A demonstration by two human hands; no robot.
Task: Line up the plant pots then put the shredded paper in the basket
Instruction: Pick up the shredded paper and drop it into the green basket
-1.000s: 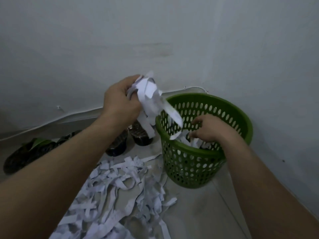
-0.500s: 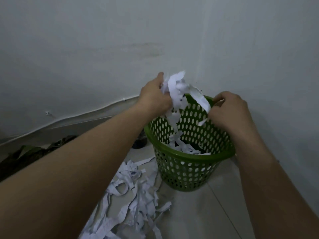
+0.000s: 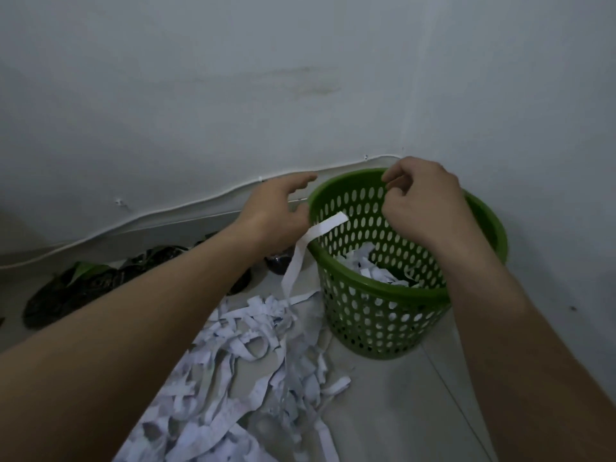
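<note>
Head view. Pale walls meeting in a corner, a white cable [image 3: 186,208] clipped low along the left one, light floor [image 3: 400,411] below. Green perforated basket [image 3: 383,315] tucked into that corner, already holding a layer of shredded paper [image 3: 370,265] on its bottom, well short of the rim.

Left hand [image 3: 273,221] just beside the basket's left rim, fingers straight and relaxed, gripping nothing clearly; one long strip [image 3: 300,251] draped over the rim by it and trailing down outside toward the floor, whether touching the palm, cannot tell. Right hand [image 3: 423,208] above the basket mouth, fingers curled inward with thumb and fingertips close together; nothing visible between them, so probably empty.

Plant pots [image 3: 83,288] dark and leafy along the left wall, seemingly in a row; further pots half hidden behind the left forearm. First part of the task judged done.

Loose paper heap [image 3: 240,371] spread wide across the floor in front of the basket. By the look of it, most of the paper yet to be gathered: second part begun, far from finished.
</note>
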